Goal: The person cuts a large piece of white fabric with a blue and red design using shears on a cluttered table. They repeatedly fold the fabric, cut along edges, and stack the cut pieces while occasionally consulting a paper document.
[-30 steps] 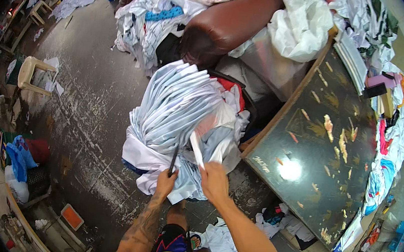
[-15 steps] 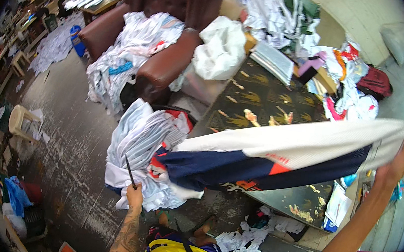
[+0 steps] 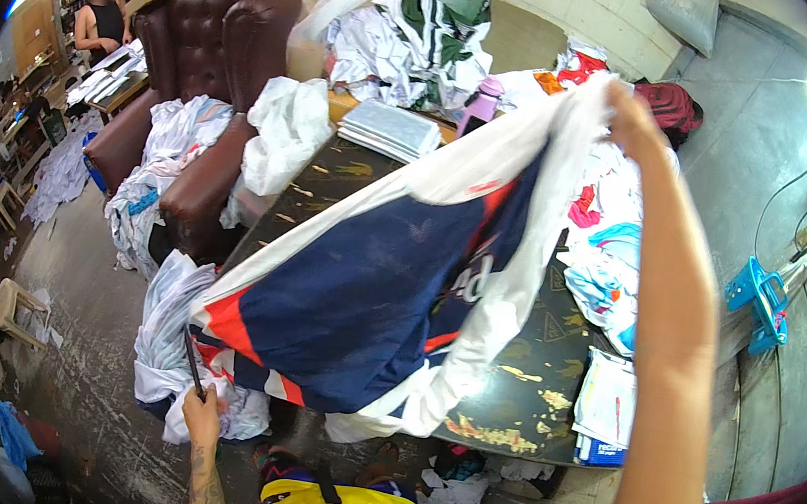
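A large piece of white, navy and red sports fabric [image 3: 358,297] slants across the low table, spread wide. My right hand [image 3: 633,124], raised at the far side and a little blurred, is closed on its upper white corner. Low on the left, my left hand [image 3: 202,417] is wrapped round a slim dark tool [image 3: 194,357] with a long narrow blade; its exact kind does not show. The tool's tip lies beside the fabric's lower left end, over a heap of white cloth [image 3: 168,299]; whether they touch I cannot tell.
The dark patterned table [image 3: 333,168] has a peeling top. On it are a folded grey-white stack [image 3: 390,130], a purple bottle [image 3: 480,105], papers [image 3: 605,403] and clothes. A brown armchair [image 3: 202,212] heaped with cloth stands left. A person [image 3: 102,24] is far back left.
My right hand has swung up and away, lifting the fabric's corner and opening out the narrow strip into a broad sheet. The view has shifted; my left hand still holds the dark tool.
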A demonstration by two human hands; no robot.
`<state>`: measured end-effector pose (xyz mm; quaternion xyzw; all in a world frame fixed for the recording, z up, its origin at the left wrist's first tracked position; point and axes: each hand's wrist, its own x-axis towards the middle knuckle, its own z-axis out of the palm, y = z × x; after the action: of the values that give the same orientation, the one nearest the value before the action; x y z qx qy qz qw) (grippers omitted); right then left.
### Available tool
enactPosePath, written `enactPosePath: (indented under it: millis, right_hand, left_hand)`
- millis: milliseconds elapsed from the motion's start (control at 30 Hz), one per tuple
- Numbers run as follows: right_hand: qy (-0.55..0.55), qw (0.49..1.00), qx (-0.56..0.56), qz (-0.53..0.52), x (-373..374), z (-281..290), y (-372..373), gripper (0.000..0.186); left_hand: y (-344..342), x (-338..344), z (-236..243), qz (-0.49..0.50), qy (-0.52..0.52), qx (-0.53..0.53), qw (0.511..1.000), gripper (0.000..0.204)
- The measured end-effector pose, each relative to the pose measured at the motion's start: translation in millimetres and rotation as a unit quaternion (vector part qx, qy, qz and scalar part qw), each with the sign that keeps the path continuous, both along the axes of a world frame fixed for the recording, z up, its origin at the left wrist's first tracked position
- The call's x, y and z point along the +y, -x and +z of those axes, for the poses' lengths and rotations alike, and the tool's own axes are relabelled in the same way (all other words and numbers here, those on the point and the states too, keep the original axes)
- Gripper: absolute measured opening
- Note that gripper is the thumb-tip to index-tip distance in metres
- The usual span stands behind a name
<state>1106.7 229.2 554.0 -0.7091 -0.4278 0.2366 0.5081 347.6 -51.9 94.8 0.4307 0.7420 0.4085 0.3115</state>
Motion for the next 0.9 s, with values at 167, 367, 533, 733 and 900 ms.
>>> enactPosePath:
  millis: [167,367,533,733,900]
  right_hand:
    - [0.089,0.941,-0.318,0.068,-99.8,-198.3,101.3,0.051]
    - [0.190,0.887,0.250,0.338,-376.5,-338.6,313.4,0.025]
    - [0.084,0.914,0.325,0.229,-414.7,-390.2,289.0,0.032]
    - [0.235,0.962,-0.134,-0.044,-469.1,-389.4,159.0,0.038]
    - [0.340,0.902,-0.222,-0.149,-517.5,-422.3,107.3,0.040]
  left_hand:
    - [-118.4,-26.3,68.8,-0.102,0.069,-0.032,0.992,0.040]
    - [-272.9,-11.2,97.9,-0.241,0.054,-0.309,0.918,0.043]
    - [-377.8,6.9,103.1,-0.411,0.179,-0.377,0.810,0.044]
    - [-297.9,124.4,21.1,-0.234,-0.076,0.385,0.889,0.070]
    - [-72.2,131.1,-44.5,-0.216,-0.019,0.449,0.867,0.078]
